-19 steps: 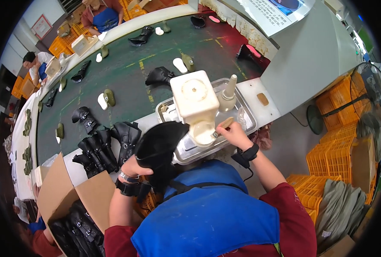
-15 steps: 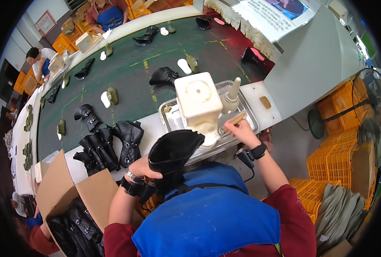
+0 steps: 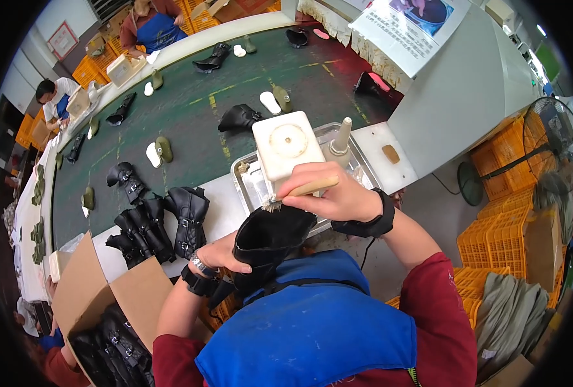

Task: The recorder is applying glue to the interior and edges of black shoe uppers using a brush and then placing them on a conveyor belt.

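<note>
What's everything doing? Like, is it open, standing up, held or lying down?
Left grip: holding the black boot upper.
Right grip: holding the brush.
Black boot upper: held, top open.
Brush: bristles at the upper's top edge.
Cardboard box: open, black uppers inside.
White bottle: upright in the metal tray.
White container: standing in the tray.

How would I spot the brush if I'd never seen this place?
Find the green work surface, then the boxy white container at its near edge. Just below it in view, the right hand holds the brush near the rim of the black boot. Its tan handle and whitish bristles stand out against the boot.
</note>
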A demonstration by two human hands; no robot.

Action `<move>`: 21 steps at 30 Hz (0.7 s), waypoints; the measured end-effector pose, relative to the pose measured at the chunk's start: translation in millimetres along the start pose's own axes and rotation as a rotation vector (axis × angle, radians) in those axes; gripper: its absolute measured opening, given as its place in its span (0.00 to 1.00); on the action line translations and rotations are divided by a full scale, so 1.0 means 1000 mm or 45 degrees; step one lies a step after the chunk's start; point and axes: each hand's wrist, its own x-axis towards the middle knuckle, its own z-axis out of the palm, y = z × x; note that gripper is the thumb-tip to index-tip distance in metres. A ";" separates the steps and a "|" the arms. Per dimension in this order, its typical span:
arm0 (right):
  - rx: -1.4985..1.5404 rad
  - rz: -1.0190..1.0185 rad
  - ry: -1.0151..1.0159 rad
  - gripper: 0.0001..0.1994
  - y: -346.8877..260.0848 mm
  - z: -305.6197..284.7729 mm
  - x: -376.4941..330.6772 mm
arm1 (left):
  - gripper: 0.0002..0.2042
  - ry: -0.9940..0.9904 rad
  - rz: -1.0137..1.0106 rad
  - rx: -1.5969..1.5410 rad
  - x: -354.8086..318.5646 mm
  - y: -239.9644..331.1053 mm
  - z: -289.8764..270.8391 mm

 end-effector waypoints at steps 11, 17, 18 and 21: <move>-0.059 0.130 0.179 0.05 0.013 0.009 -0.026 | 0.48 0.095 0.122 0.014 -0.020 -0.012 -0.008; -0.092 0.116 0.262 0.04 0.015 0.015 -0.024 | 0.46 0.175 0.168 0.374 -0.023 0.007 -0.001; -0.119 0.095 0.275 0.03 0.015 0.016 -0.021 | 0.45 0.181 0.184 0.534 -0.022 0.010 0.000; -0.165 0.156 0.297 0.02 0.018 0.018 -0.015 | 0.44 0.435 0.282 0.920 -0.017 0.020 0.017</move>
